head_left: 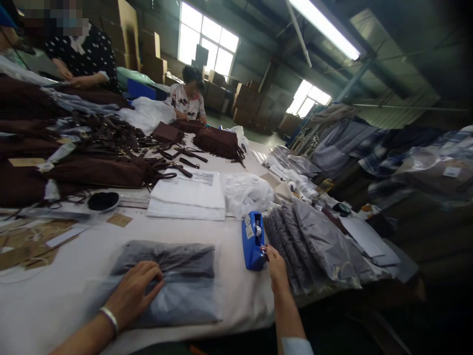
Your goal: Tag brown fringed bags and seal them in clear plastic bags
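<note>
Left hand (136,290) slack on bag (188,298), right hand (275,264) pinched on tape dispenser (252,249) (white table (242,301), windows (217,42) beyond)

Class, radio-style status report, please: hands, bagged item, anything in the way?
Left hand on bagged item, lying flat. Right hand at near end of blue tape dispenser. Bagged grey stack close beside dispenser.
</note>
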A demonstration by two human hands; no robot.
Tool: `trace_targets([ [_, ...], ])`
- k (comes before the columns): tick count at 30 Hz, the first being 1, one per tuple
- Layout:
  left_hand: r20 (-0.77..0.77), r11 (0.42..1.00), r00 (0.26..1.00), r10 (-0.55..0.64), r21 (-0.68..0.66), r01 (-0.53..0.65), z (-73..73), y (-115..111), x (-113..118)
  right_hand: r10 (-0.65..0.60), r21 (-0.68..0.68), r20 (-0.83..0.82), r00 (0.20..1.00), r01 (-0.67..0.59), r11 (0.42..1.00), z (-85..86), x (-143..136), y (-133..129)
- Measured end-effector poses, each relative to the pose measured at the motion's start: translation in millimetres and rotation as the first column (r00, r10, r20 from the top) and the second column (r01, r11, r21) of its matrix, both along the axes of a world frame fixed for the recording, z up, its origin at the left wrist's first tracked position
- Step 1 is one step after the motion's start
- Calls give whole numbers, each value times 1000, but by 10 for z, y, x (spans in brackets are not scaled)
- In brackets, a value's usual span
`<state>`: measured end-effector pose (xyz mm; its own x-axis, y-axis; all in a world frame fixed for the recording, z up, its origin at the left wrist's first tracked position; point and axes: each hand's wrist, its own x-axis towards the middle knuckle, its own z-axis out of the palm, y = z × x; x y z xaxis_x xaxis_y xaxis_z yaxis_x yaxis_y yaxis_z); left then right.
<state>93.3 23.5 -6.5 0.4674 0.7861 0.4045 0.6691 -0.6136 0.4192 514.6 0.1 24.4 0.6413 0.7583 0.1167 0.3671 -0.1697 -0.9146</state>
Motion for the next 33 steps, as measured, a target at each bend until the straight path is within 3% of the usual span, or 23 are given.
trace_targets([
  [7,-3,1000,1000,1,-11,-1,-42,3,-5,-116,15,162,980,115,993,-164,-182,-380],
  [11,9,1000,1000,2,-19,-2,-35,-13,-6,-135,32,177,975,131,991,-202,-92,-426],
  [16,45,999,999,14,-30,-12,-35,-33,7,-54,1,53,997,54,999,-18,47,-317],
  [21,34,999,999,-3,-47,4,-24,-22,4,109,34,14,994,-110,993,156,-77,-109],
  [26,10,995,1000,25,-94,-24,71,-91,10,-108,97,8,994,106,990,-70,-210,-380],
  [30,-2,990,999,47,-134,-47,120,-133,26,-182,-24,93,979,185,983,-264,-101,-599],
  [33,13,984,996,83,-161,-80,112,-149,28,-199,-122,230,953,231,965,-256,-81,-643],
])
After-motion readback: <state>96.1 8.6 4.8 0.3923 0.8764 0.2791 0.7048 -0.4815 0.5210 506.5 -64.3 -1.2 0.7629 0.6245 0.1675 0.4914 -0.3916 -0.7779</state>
